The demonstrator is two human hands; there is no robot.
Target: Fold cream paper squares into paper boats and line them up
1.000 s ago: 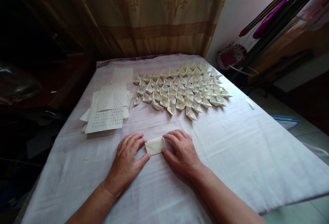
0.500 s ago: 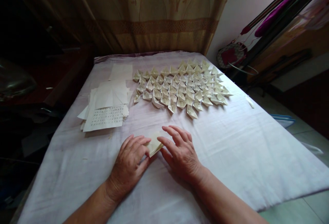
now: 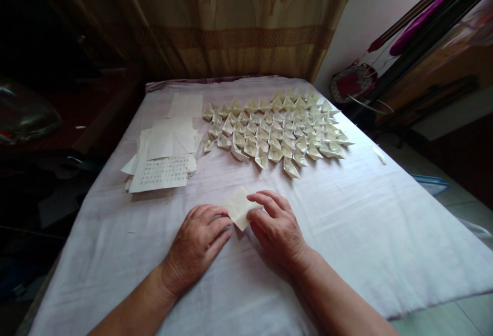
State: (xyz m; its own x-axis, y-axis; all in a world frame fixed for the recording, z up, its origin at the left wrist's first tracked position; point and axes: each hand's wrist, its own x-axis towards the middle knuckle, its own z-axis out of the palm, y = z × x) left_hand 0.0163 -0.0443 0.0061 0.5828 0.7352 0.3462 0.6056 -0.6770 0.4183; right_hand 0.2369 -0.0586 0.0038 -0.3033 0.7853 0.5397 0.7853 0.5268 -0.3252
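Between my hands is a small folded piece of cream paper (image 3: 239,208), roughly diamond-shaped, near the middle of the cloth-covered table. My right hand (image 3: 278,230) pinches its right side between thumb and fingers. At the paper's left corner, the fingertips of my left hand (image 3: 201,236) are closed on the edge. Beyond them stand many folded paper boats (image 3: 275,133), set in close rows. To the left lies a stack of paper sheets (image 3: 169,138); one sheet low in it carries rows of handwriting.
A pale cloth (image 3: 346,233) covers the table. Behind it hangs a brown patterned curtain (image 3: 231,38). A dark red desk (image 3: 103,105) adjoins on the left. A patterned bag (image 3: 352,81) sits beyond the right edge, and a small white scrap (image 3: 379,154) lies near that edge.
The folded paper has turned and now shows a flatter diamond face. My right fingers have closed in on its right side, while my left thumb has drawn back from its near edge.
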